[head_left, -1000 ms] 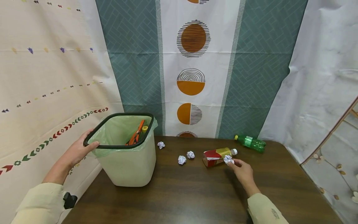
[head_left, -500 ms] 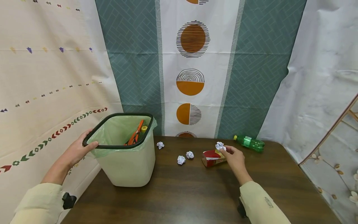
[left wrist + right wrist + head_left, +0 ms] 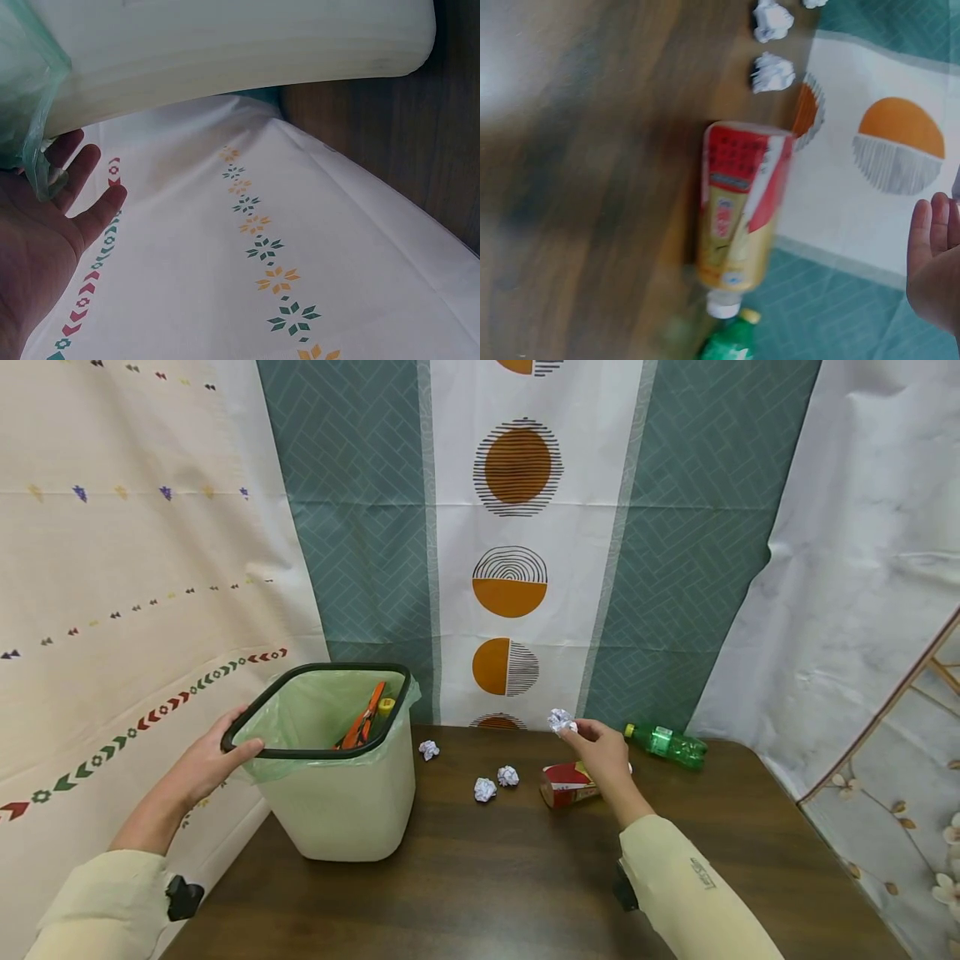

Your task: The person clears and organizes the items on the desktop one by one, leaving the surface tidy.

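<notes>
My left hand (image 3: 204, 764) grips the black rim of a pale trash bin (image 3: 347, 814) at its left corner. A thin green bag lines the bin, and in the left wrist view the bag's edge (image 3: 39, 142) hangs over the fingers. Inside the bin, an orange-and-black object (image 3: 365, 720) and a yellow cap (image 3: 386, 704) show. Between thumb and fingers, my right hand (image 3: 606, 758) pinches a crumpled paper ball (image 3: 560, 721), raised over the table's back part. Below that hand lies a bottle with a red and yellow label (image 3: 567, 785), partly hidden by it.
Several more paper balls, such as one near the bin (image 3: 428, 750) and one farther front (image 3: 484, 789), lie on the brown table (image 3: 495, 885). A green bottle (image 3: 667, 746) rests at the back right. Patterned cloths (image 3: 510, 527) hang behind and beside the table.
My right hand has carried the paper ball left and upward, from beside the labelled bottle to above it. The left hand and the bin have stayed in place.
</notes>
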Motion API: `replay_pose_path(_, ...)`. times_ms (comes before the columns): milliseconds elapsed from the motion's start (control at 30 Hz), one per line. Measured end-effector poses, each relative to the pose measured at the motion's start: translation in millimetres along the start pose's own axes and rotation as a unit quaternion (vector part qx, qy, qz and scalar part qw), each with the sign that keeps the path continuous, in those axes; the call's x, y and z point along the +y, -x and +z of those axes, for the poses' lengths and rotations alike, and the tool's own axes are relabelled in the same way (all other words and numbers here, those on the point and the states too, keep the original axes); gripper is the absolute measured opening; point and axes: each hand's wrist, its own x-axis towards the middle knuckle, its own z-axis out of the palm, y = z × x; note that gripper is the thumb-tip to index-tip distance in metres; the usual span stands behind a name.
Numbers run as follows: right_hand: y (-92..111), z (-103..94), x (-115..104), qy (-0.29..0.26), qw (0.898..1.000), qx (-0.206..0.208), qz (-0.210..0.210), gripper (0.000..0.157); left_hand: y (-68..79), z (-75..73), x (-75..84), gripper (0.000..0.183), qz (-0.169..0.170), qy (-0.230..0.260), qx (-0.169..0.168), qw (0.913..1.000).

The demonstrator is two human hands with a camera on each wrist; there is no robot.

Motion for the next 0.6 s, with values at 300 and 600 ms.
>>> replay_pose_path(300,-4,13.6,-38,-0.005,1.000,-0.006,-0.022,0.044,2.6,0.1,3.0,0.086,0.003,0.000,0.003,1.0000)
replay_pose_path(600,-1,30.7,-67,-0.037,0.997,-0.018,-0.067,0.037,1.1,0.0,0.4,0.085,0.008,-0.006,0.004,0.9999)
